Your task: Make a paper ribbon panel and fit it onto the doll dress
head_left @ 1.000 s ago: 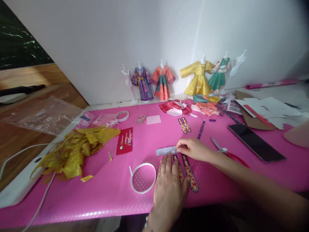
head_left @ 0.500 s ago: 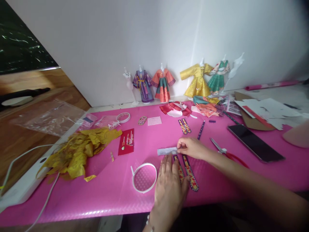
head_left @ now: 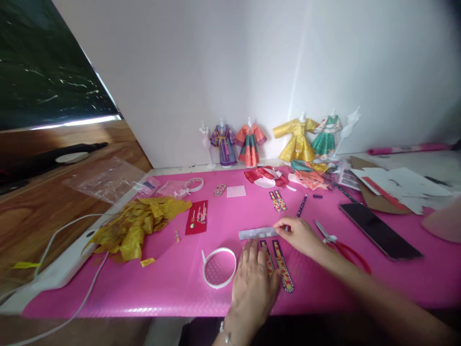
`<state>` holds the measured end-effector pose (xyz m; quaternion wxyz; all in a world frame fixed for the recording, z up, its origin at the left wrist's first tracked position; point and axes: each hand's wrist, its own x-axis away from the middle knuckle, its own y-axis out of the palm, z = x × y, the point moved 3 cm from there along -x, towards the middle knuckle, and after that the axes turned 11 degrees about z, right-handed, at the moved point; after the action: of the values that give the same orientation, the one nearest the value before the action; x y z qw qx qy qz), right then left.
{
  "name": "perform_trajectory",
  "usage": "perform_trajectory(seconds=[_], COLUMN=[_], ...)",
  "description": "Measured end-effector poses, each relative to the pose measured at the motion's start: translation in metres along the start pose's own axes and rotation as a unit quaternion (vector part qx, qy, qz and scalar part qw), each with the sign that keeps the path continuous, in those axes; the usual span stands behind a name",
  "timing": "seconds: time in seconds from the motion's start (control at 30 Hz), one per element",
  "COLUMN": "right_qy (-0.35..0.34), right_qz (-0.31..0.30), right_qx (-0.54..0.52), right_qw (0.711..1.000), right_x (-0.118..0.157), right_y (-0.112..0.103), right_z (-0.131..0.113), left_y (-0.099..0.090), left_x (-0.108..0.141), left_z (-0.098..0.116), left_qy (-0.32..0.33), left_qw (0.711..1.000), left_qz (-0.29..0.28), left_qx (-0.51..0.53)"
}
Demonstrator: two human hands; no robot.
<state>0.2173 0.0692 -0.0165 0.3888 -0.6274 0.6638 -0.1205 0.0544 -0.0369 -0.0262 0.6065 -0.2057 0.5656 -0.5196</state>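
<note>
Pale grey strip (head_left: 256,233), right hand (head_left: 297,234) pinched on its end, left hand (head_left: 251,276) open flat, fingertips beside it

white wall (head_left: 201,62), pink-covered table (head_left: 169,281), wooden surface (head_left: 32,206), dark green panel (head_left: 39,72)

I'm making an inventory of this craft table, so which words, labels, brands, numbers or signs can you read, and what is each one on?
No text can be read with certainty.
Rectangular red card: small white print, too blurred to read.
Pale sheet with dark printed patches, beside the brown cardboard: too small to tell whether it bears words.
Flat black phone: no lettering visible on its dark face.
</note>
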Motion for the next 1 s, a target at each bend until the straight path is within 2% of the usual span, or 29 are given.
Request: perform_trajectory(seconds=[0.13, 0.23, 0.27, 0.37, 0.43, 0.53, 0.63, 0.7, 0.8, 0.9, 1.0], right_qy=[-0.015, -0.022, -0.022, -0.017, -0.014, -0.010, -0.006, -0.001, 0.004, 0.013, 0.023], right_qz=[0.021, 0.031, 0.044, 0.077, 0.087, 0.068, 0.059, 0.059, 0.068, 0.083, 0.095], right_qx=[0.009, 0.036, 0.074, 0.230, 0.305, 0.352, 0.358, 0.354, 0.333, 0.297, 0.256], right_qw=[1.000, 0.999, 0.996, 0.970, 0.948, 0.933, 0.932, 0.933, 0.941, 0.951, 0.962], right_x=[0.022, 0.046, 0.054, 0.075, 0.084, 0.091, 0.094, 0.095, 0.096, 0.097, 0.099], right_y=[-0.014, -0.034, -0.043, -0.068, -0.080, -0.086, -0.084, -0.082, -0.082, -0.086, -0.093], right_z=[-0.007, -0.007, -0.004, 0.019, 0.040, 0.067, 0.080, 0.081, 0.080, 0.082, 0.083], left_y=[-0.005, -0.012, -0.015, -0.023, -0.029, -0.041, -0.056, -0.065, -0.074, -0.076, -0.078], left_x=[0.001, 0.002, 0.003, 0.005, 0.007, 0.013, 0.021, 0.027, 0.037, 0.050, 0.059], left_z=[0.000, 0.000, 0.000, 0.000, 0.001, 0.006, 0.010, 0.009, -0.005, -0.027, -0.045], left_qy=[0.002, -0.003, -0.006, -0.001, 0.032, 0.101, 0.124, 0.101, 0.011, -0.066, -0.113], left_qw=[1.000, 0.997, 0.995, 0.983, 0.970, 0.948, 0.950, 0.963, 0.981, 0.984, 0.981], left_qz=[0.012, 0.022, 0.027, 0.058, 0.090, 0.138, 0.151, 0.154, 0.169, 0.167, 0.152], left_qx=[0.024, 0.071, 0.094, 0.172, 0.222, 0.267, 0.246, 0.198, 0.099, 0.019, -0.038])
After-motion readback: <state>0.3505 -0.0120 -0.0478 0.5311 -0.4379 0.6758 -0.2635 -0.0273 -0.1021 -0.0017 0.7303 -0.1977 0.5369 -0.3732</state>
